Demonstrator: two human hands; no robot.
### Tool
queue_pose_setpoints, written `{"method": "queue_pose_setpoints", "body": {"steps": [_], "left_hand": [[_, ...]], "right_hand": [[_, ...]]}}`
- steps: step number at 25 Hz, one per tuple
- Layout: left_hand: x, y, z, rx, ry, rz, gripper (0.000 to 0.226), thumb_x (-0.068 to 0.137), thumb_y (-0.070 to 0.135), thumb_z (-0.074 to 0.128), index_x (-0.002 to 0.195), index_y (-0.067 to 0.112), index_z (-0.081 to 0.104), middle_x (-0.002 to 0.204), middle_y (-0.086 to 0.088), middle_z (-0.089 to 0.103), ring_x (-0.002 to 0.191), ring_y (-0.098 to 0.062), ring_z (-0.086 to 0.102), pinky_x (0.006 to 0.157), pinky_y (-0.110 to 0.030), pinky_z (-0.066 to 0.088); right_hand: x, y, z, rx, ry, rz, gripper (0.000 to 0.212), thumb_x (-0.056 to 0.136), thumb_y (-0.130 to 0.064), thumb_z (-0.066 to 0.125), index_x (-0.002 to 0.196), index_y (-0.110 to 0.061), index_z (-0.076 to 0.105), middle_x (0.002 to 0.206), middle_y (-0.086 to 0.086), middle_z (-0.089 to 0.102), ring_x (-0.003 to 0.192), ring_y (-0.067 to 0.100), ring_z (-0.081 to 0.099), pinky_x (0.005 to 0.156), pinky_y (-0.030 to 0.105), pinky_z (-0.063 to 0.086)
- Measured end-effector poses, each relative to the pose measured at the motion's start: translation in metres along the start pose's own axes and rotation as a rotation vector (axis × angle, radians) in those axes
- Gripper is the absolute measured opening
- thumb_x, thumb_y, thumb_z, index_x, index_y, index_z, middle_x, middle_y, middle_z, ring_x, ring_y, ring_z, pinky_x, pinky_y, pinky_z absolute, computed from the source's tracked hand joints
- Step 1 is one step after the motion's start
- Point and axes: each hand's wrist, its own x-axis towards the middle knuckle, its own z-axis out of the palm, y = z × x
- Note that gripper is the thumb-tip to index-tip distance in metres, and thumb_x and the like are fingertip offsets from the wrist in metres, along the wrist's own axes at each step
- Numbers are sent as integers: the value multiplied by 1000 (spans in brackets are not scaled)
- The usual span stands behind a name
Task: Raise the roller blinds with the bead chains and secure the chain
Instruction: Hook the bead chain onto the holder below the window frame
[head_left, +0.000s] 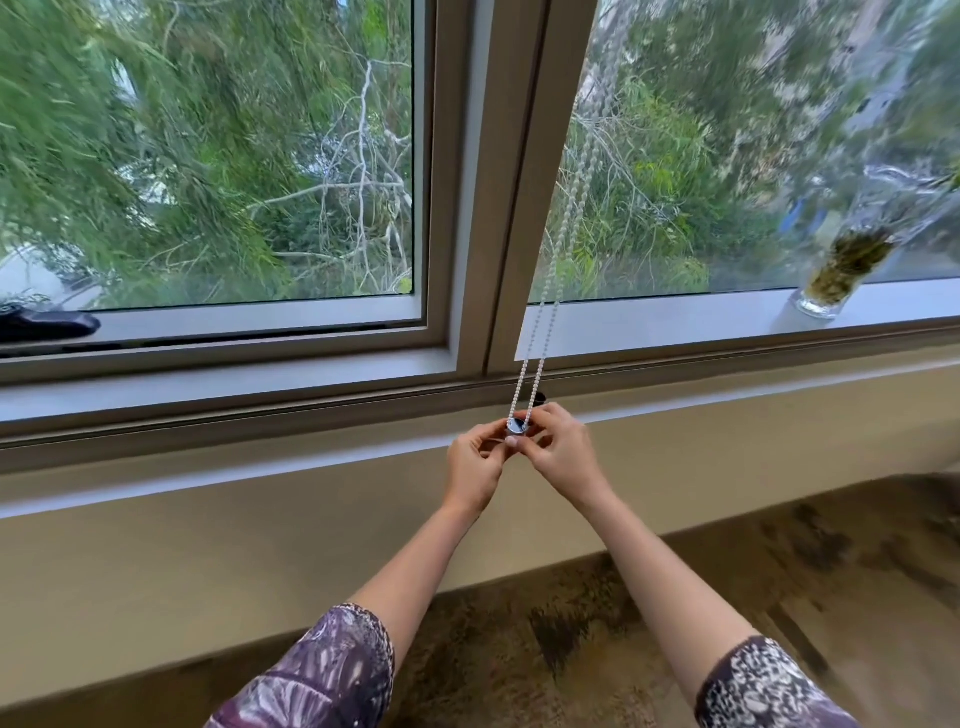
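A white bead chain (545, 312) hangs as a two-strand loop in front of the right window pane, beside the central window post (498, 208). At its bottom end the loop runs around a small round shiny chain holder (517, 427). My left hand (475, 462) and my right hand (563, 452) meet at that holder, just below the window sill, and pinch it between thumbs and fingertips. A small dark fitting (540, 398) shows on the frame right behind the hands. No blind fabric is in view over either pane.
A glass vase (841, 270) with green stems stands on the right sill. A dark object (47, 325) lies on the left sill. A beige wall ledge (260, 519) runs below the window, with mottled carpet (727, 597) under my arms.
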Motion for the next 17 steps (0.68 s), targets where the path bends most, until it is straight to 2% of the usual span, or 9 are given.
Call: {"method": "queue_pose_setpoints", "body": {"steps": [3, 7, 10, 12, 15, 17], "left_hand": [[8, -2, 7, 43, 17, 6, 24, 84, 11, 70, 106, 20, 72, 101, -4, 74, 93, -18, 71, 84, -37, 57], [18, -6, 22, 25, 13, -81, 28, 77, 9, 76, 99, 26, 70, 92, 1, 74, 88, -16, 70, 82, -29, 56], [29, -9, 36, 214, 84, -84, 39, 75, 13, 78, 111, 15, 66, 106, -5, 72, 97, -18, 67, 92, -36, 53], [38, -10, 42, 428, 136, -39, 47, 75, 20, 77, 119, 13, 63, 115, -3, 68, 106, -17, 63, 97, -34, 48], [52, -10, 51, 562, 156, -27, 50, 79, 22, 73, 126, 13, 59, 125, -4, 65, 117, -21, 58, 102, -35, 43], [59, -12, 57, 594, 151, -33, 47, 80, 22, 71, 125, 13, 59, 124, -5, 66, 117, -23, 59, 101, -36, 44]], "right_hand": [[8, 8, -6, -22, 4, 1, 22, 80, -18, 74, 102, -13, 72, 87, -9, 57, 72, 0, 58, 67, 3, 43], [13, 24, -13, -92, 99, 2, 16, 82, -18, 71, 97, -11, 72, 89, 4, 65, 75, 17, 62, 70, 23, 49], [20, 37, -24, -129, 144, 20, 16, 82, -16, 72, 96, -8, 72, 86, 8, 65, 75, 22, 62, 70, 31, 50], [25, 43, -29, -145, 150, 10, 15, 82, -15, 72, 95, -7, 72, 82, 9, 63, 72, 23, 61, 68, 34, 50], [32, 52, -34, -142, 145, 2, 16, 83, -14, 71, 97, -7, 71, 84, 7, 63, 72, 22, 60, 68, 32, 50], [38, 58, -37, -123, 134, 10, 17, 84, -15, 70, 99, -8, 70, 86, 6, 63, 72, 20, 61, 68, 29, 51]]}}
